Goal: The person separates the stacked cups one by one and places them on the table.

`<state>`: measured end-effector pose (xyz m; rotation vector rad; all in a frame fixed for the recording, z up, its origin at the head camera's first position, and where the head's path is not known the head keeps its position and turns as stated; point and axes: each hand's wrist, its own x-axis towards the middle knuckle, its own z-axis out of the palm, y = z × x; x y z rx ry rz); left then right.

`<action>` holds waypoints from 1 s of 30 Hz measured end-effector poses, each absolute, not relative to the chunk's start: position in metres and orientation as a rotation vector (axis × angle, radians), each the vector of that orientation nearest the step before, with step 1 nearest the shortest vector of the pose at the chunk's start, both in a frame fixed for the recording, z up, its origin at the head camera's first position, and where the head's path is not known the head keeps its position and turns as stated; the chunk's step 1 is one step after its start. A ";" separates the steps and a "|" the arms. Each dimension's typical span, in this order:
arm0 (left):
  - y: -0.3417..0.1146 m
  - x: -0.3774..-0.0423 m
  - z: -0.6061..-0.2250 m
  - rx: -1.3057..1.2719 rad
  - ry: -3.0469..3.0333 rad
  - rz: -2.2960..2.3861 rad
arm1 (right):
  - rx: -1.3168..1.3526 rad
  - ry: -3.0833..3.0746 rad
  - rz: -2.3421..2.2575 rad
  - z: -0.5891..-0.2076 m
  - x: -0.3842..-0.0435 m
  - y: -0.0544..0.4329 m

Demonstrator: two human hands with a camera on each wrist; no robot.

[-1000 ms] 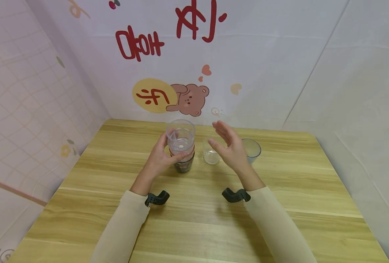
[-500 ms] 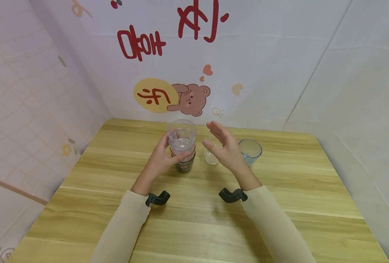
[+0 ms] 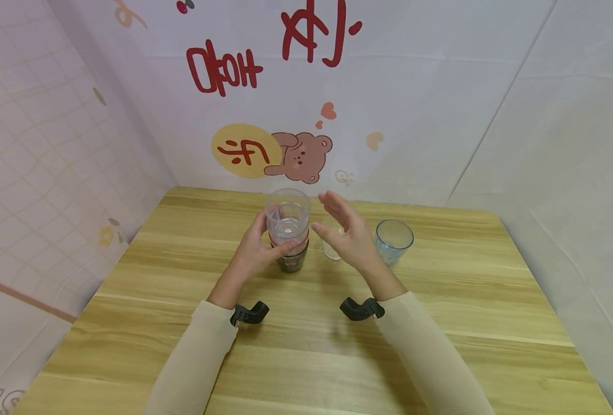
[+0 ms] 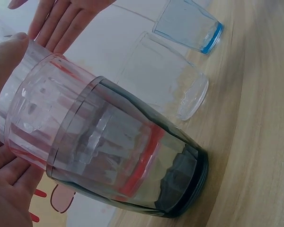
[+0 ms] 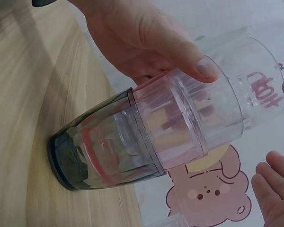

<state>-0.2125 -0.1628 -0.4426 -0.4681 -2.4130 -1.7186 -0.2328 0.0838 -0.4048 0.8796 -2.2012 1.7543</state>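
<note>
Broad stretches of the wooden table [image 3: 296, 357] are left on both sides of the stack of nested tumblers [image 3: 288, 225]; its back edge is nearer. The stack is stood upright, gripped in the left hand's [image 3: 254, 246] curled fingers. Since the earlier frame, the right hand [image 3: 352, 235] has been brought closer to it, fingers straight, thumb spread, and the blue tumbler [image 3: 393, 242] uncovered. Counted: one grey tumbler [image 5: 109, 146], one red-tinted tumbler [image 5: 165, 127], stacked clear ones of uncertain number; one clear tumbler [image 4: 165, 78] and one blue apart.
</note>
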 end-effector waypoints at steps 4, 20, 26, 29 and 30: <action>-0.163 -0.212 -0.442 -0.459 -2.416 -1.727 | 0.882 -2.193 1.776 -0.404 -0.232 0.082; -0.161 -0.211 -0.442 -0.437 -2.423 -1.742 | 0.927 -2.229 1.801 -0.400 -0.230 0.073; -0.162 -0.211 -0.445 -0.443 -2.411 -1.755 | 0.917 -2.242 1.808 -0.401 -0.228 0.066; -0.162 -0.211 -0.445 -0.440 -2.412 -1.760 | 0.917 -2.246 1.800 -0.402 -0.228 0.063; -0.162 -0.211 -0.445 -0.438 -2.414 -1.760 | 0.923 -2.242 1.796 -0.402 -0.228 0.062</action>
